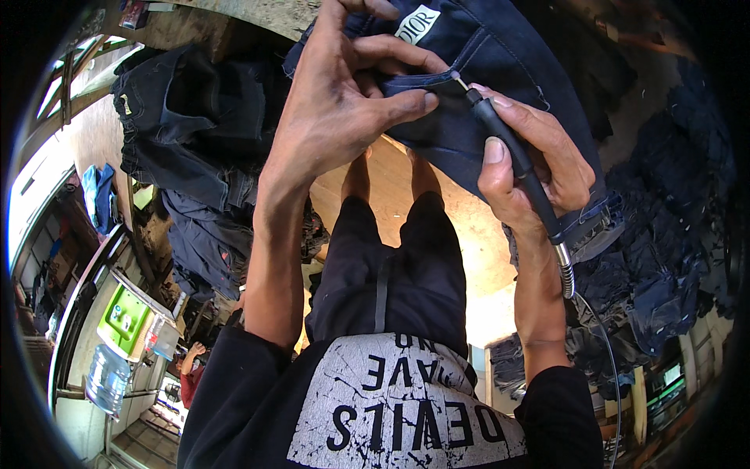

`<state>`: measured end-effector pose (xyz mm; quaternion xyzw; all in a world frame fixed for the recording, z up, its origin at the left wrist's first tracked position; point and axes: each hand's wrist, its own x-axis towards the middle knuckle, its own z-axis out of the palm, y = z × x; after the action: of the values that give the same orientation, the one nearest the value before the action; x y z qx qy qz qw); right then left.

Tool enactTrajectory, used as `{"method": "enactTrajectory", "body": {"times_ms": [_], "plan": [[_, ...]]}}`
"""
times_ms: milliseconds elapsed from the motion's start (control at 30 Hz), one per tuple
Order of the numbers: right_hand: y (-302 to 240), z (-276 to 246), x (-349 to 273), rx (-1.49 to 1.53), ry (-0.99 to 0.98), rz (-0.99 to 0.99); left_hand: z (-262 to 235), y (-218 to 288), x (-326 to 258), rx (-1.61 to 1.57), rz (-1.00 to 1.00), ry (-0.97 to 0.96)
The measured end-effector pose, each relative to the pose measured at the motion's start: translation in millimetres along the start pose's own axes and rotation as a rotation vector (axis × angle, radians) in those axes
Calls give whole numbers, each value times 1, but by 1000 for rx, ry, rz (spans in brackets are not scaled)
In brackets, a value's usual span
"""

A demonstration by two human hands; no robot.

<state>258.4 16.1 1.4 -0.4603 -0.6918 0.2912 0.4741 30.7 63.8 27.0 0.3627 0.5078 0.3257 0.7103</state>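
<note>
A dark blue denim garment with curved stitched seams and a white label patch spreads out at the top. My left hand holds it at a seam, index finger and thumb to either side of the stitched edge, other fingers curled and partly hidden. In my right hand is a black pen-shaped rotary tool, gripped between thumb and fingers. The tool's thin metal shaft ends in a small pale tip, which touches or nearly touches the seam beside my left index finger.
From the tool's rear, a metal spring sleeve leads to a thin dark cable hanging down on the right. Dark denim garments are heaped at left, with more dark cloth at right. A water jug and green tray stand lower left, near another person's arm.
</note>
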Motion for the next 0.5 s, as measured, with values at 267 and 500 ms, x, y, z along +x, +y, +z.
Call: {"method": "enactTrajectory", "body": {"times_ms": [267,500], "plan": [[1,-2,-2,-22,18,5,1,-6,0,-88,42,-19],[2,-4,-4,-50,-30,3,0,-12,2,-79,88,-31]]}}
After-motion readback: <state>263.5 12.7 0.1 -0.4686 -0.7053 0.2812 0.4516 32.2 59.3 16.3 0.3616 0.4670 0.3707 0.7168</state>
